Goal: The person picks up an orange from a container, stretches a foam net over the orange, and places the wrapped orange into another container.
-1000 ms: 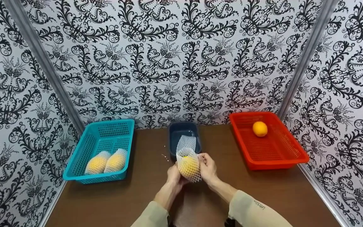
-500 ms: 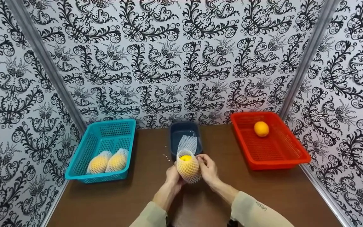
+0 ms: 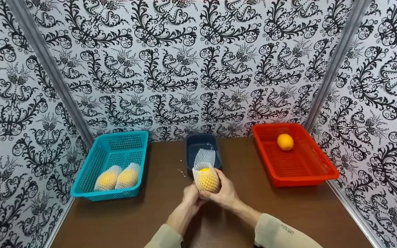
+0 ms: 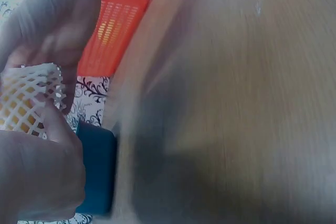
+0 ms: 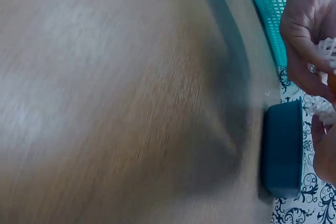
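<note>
An orange (image 3: 208, 181) in a white foam net sleeve sits between both hands in the head view, over the table's middle. My right hand (image 3: 225, 193) grips it from the right side, thumb across its near side. From the lower left, my left hand (image 3: 190, 197) holds the near end of the sleeve, with some fingers hidden behind the fruit. In the left wrist view the white net (image 4: 34, 95) lies between the two hands. Only part of the net (image 5: 328, 48) shows at the right wrist view's edge.
A dark blue tub (image 3: 202, 138) stands behind the hands with a foam net (image 3: 205, 155) in it. At left, a turquoise basket (image 3: 97, 144) holds two netted fruits (image 3: 117, 178). The red basket (image 3: 300, 177) at right holds one bare orange (image 3: 285, 142). White crumbs (image 3: 182, 172) lie near the tub.
My right hand has gone from pinching the net's right edge to gripping round the fruit. The netted orange has shifted slightly, and the left hand now sits at its near end.
</note>
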Demonstrator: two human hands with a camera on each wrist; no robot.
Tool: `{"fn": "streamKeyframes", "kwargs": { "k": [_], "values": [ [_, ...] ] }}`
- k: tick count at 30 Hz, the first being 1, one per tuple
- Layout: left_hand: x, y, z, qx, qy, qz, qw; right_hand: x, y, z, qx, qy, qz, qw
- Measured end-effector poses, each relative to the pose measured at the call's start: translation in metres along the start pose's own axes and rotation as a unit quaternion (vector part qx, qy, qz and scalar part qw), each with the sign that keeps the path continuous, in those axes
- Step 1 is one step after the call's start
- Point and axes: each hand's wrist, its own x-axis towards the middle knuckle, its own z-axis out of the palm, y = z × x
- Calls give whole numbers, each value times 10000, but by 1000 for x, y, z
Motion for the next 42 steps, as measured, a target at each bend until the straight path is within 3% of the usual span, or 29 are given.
{"fn": "streamKeyframes", "kwargs": {
  "k": [4,8,11,15,19,24,28,33,36,38,42],
  "values": [
    [-6,1,0,483,-75,-15,9988,0,-2,0,465,292,195,9983],
    [-11,5,-4,1099,22,201,9937,1,-6,-4,1209,396,496,9906],
    [-13,9,-4,1251,134,613,9902,2,-7,-6,1535,405,698,9848],
    [-17,17,1,1628,78,1461,9758,1,-6,-7,1907,294,851,9775],
    [-25,23,7,1999,-160,2003,9590,-1,-2,-8,2772,-150,1109,9543],
    [-35,26,11,1835,-420,2198,9572,1,2,-12,3703,-710,1662,9111],
    [-39,25,12,1840,-502,2361,9528,2,3,-15,3878,-886,1928,8970],
    [-42,23,11,1982,-125,2546,9464,1,3,-15,3980,-845,1853,8945],
    [-43,23,11,2258,228,2751,9343,1,3,-12,3913,-528,1823,9005],
    [-43,23,10,2519,437,2833,9243,1,2,-9,3647,-220,1794,9134],
    [-41,23,10,3069,747,2761,9078,0,-3,-3,2666,320,1531,9510]
  ]
}}
